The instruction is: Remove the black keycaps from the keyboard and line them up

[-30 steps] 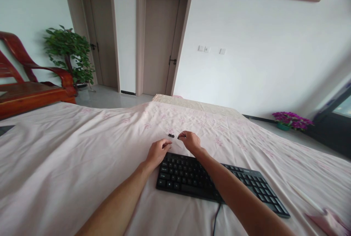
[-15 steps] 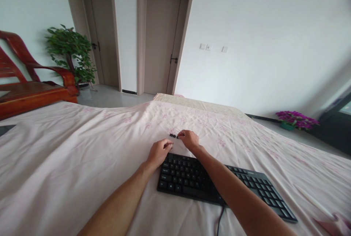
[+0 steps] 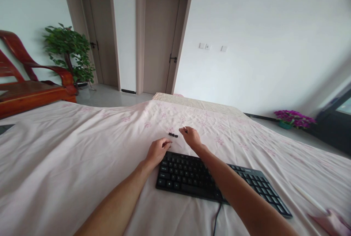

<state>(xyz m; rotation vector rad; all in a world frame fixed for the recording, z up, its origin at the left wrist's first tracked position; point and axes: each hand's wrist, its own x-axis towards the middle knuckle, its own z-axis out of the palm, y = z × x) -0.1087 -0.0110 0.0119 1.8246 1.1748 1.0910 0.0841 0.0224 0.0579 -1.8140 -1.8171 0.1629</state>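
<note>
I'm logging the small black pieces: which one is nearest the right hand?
The right-end piece: it lies closest to the right hand, while the other two pieces sit farther left in the row.

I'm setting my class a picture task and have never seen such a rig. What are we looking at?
There is no machine, just a person's bare left hand and right hand. All the pictures come from one camera worn on the head, looking forward and down. On the pinkish cloth lie a black keyboard with its cable and, beyond it, a short row of small black pieces. The left hand is by the keyboard's far left corner; the right hand is just right of the row. Neither clearly holds anything; the view is too small to be sure.
</note>
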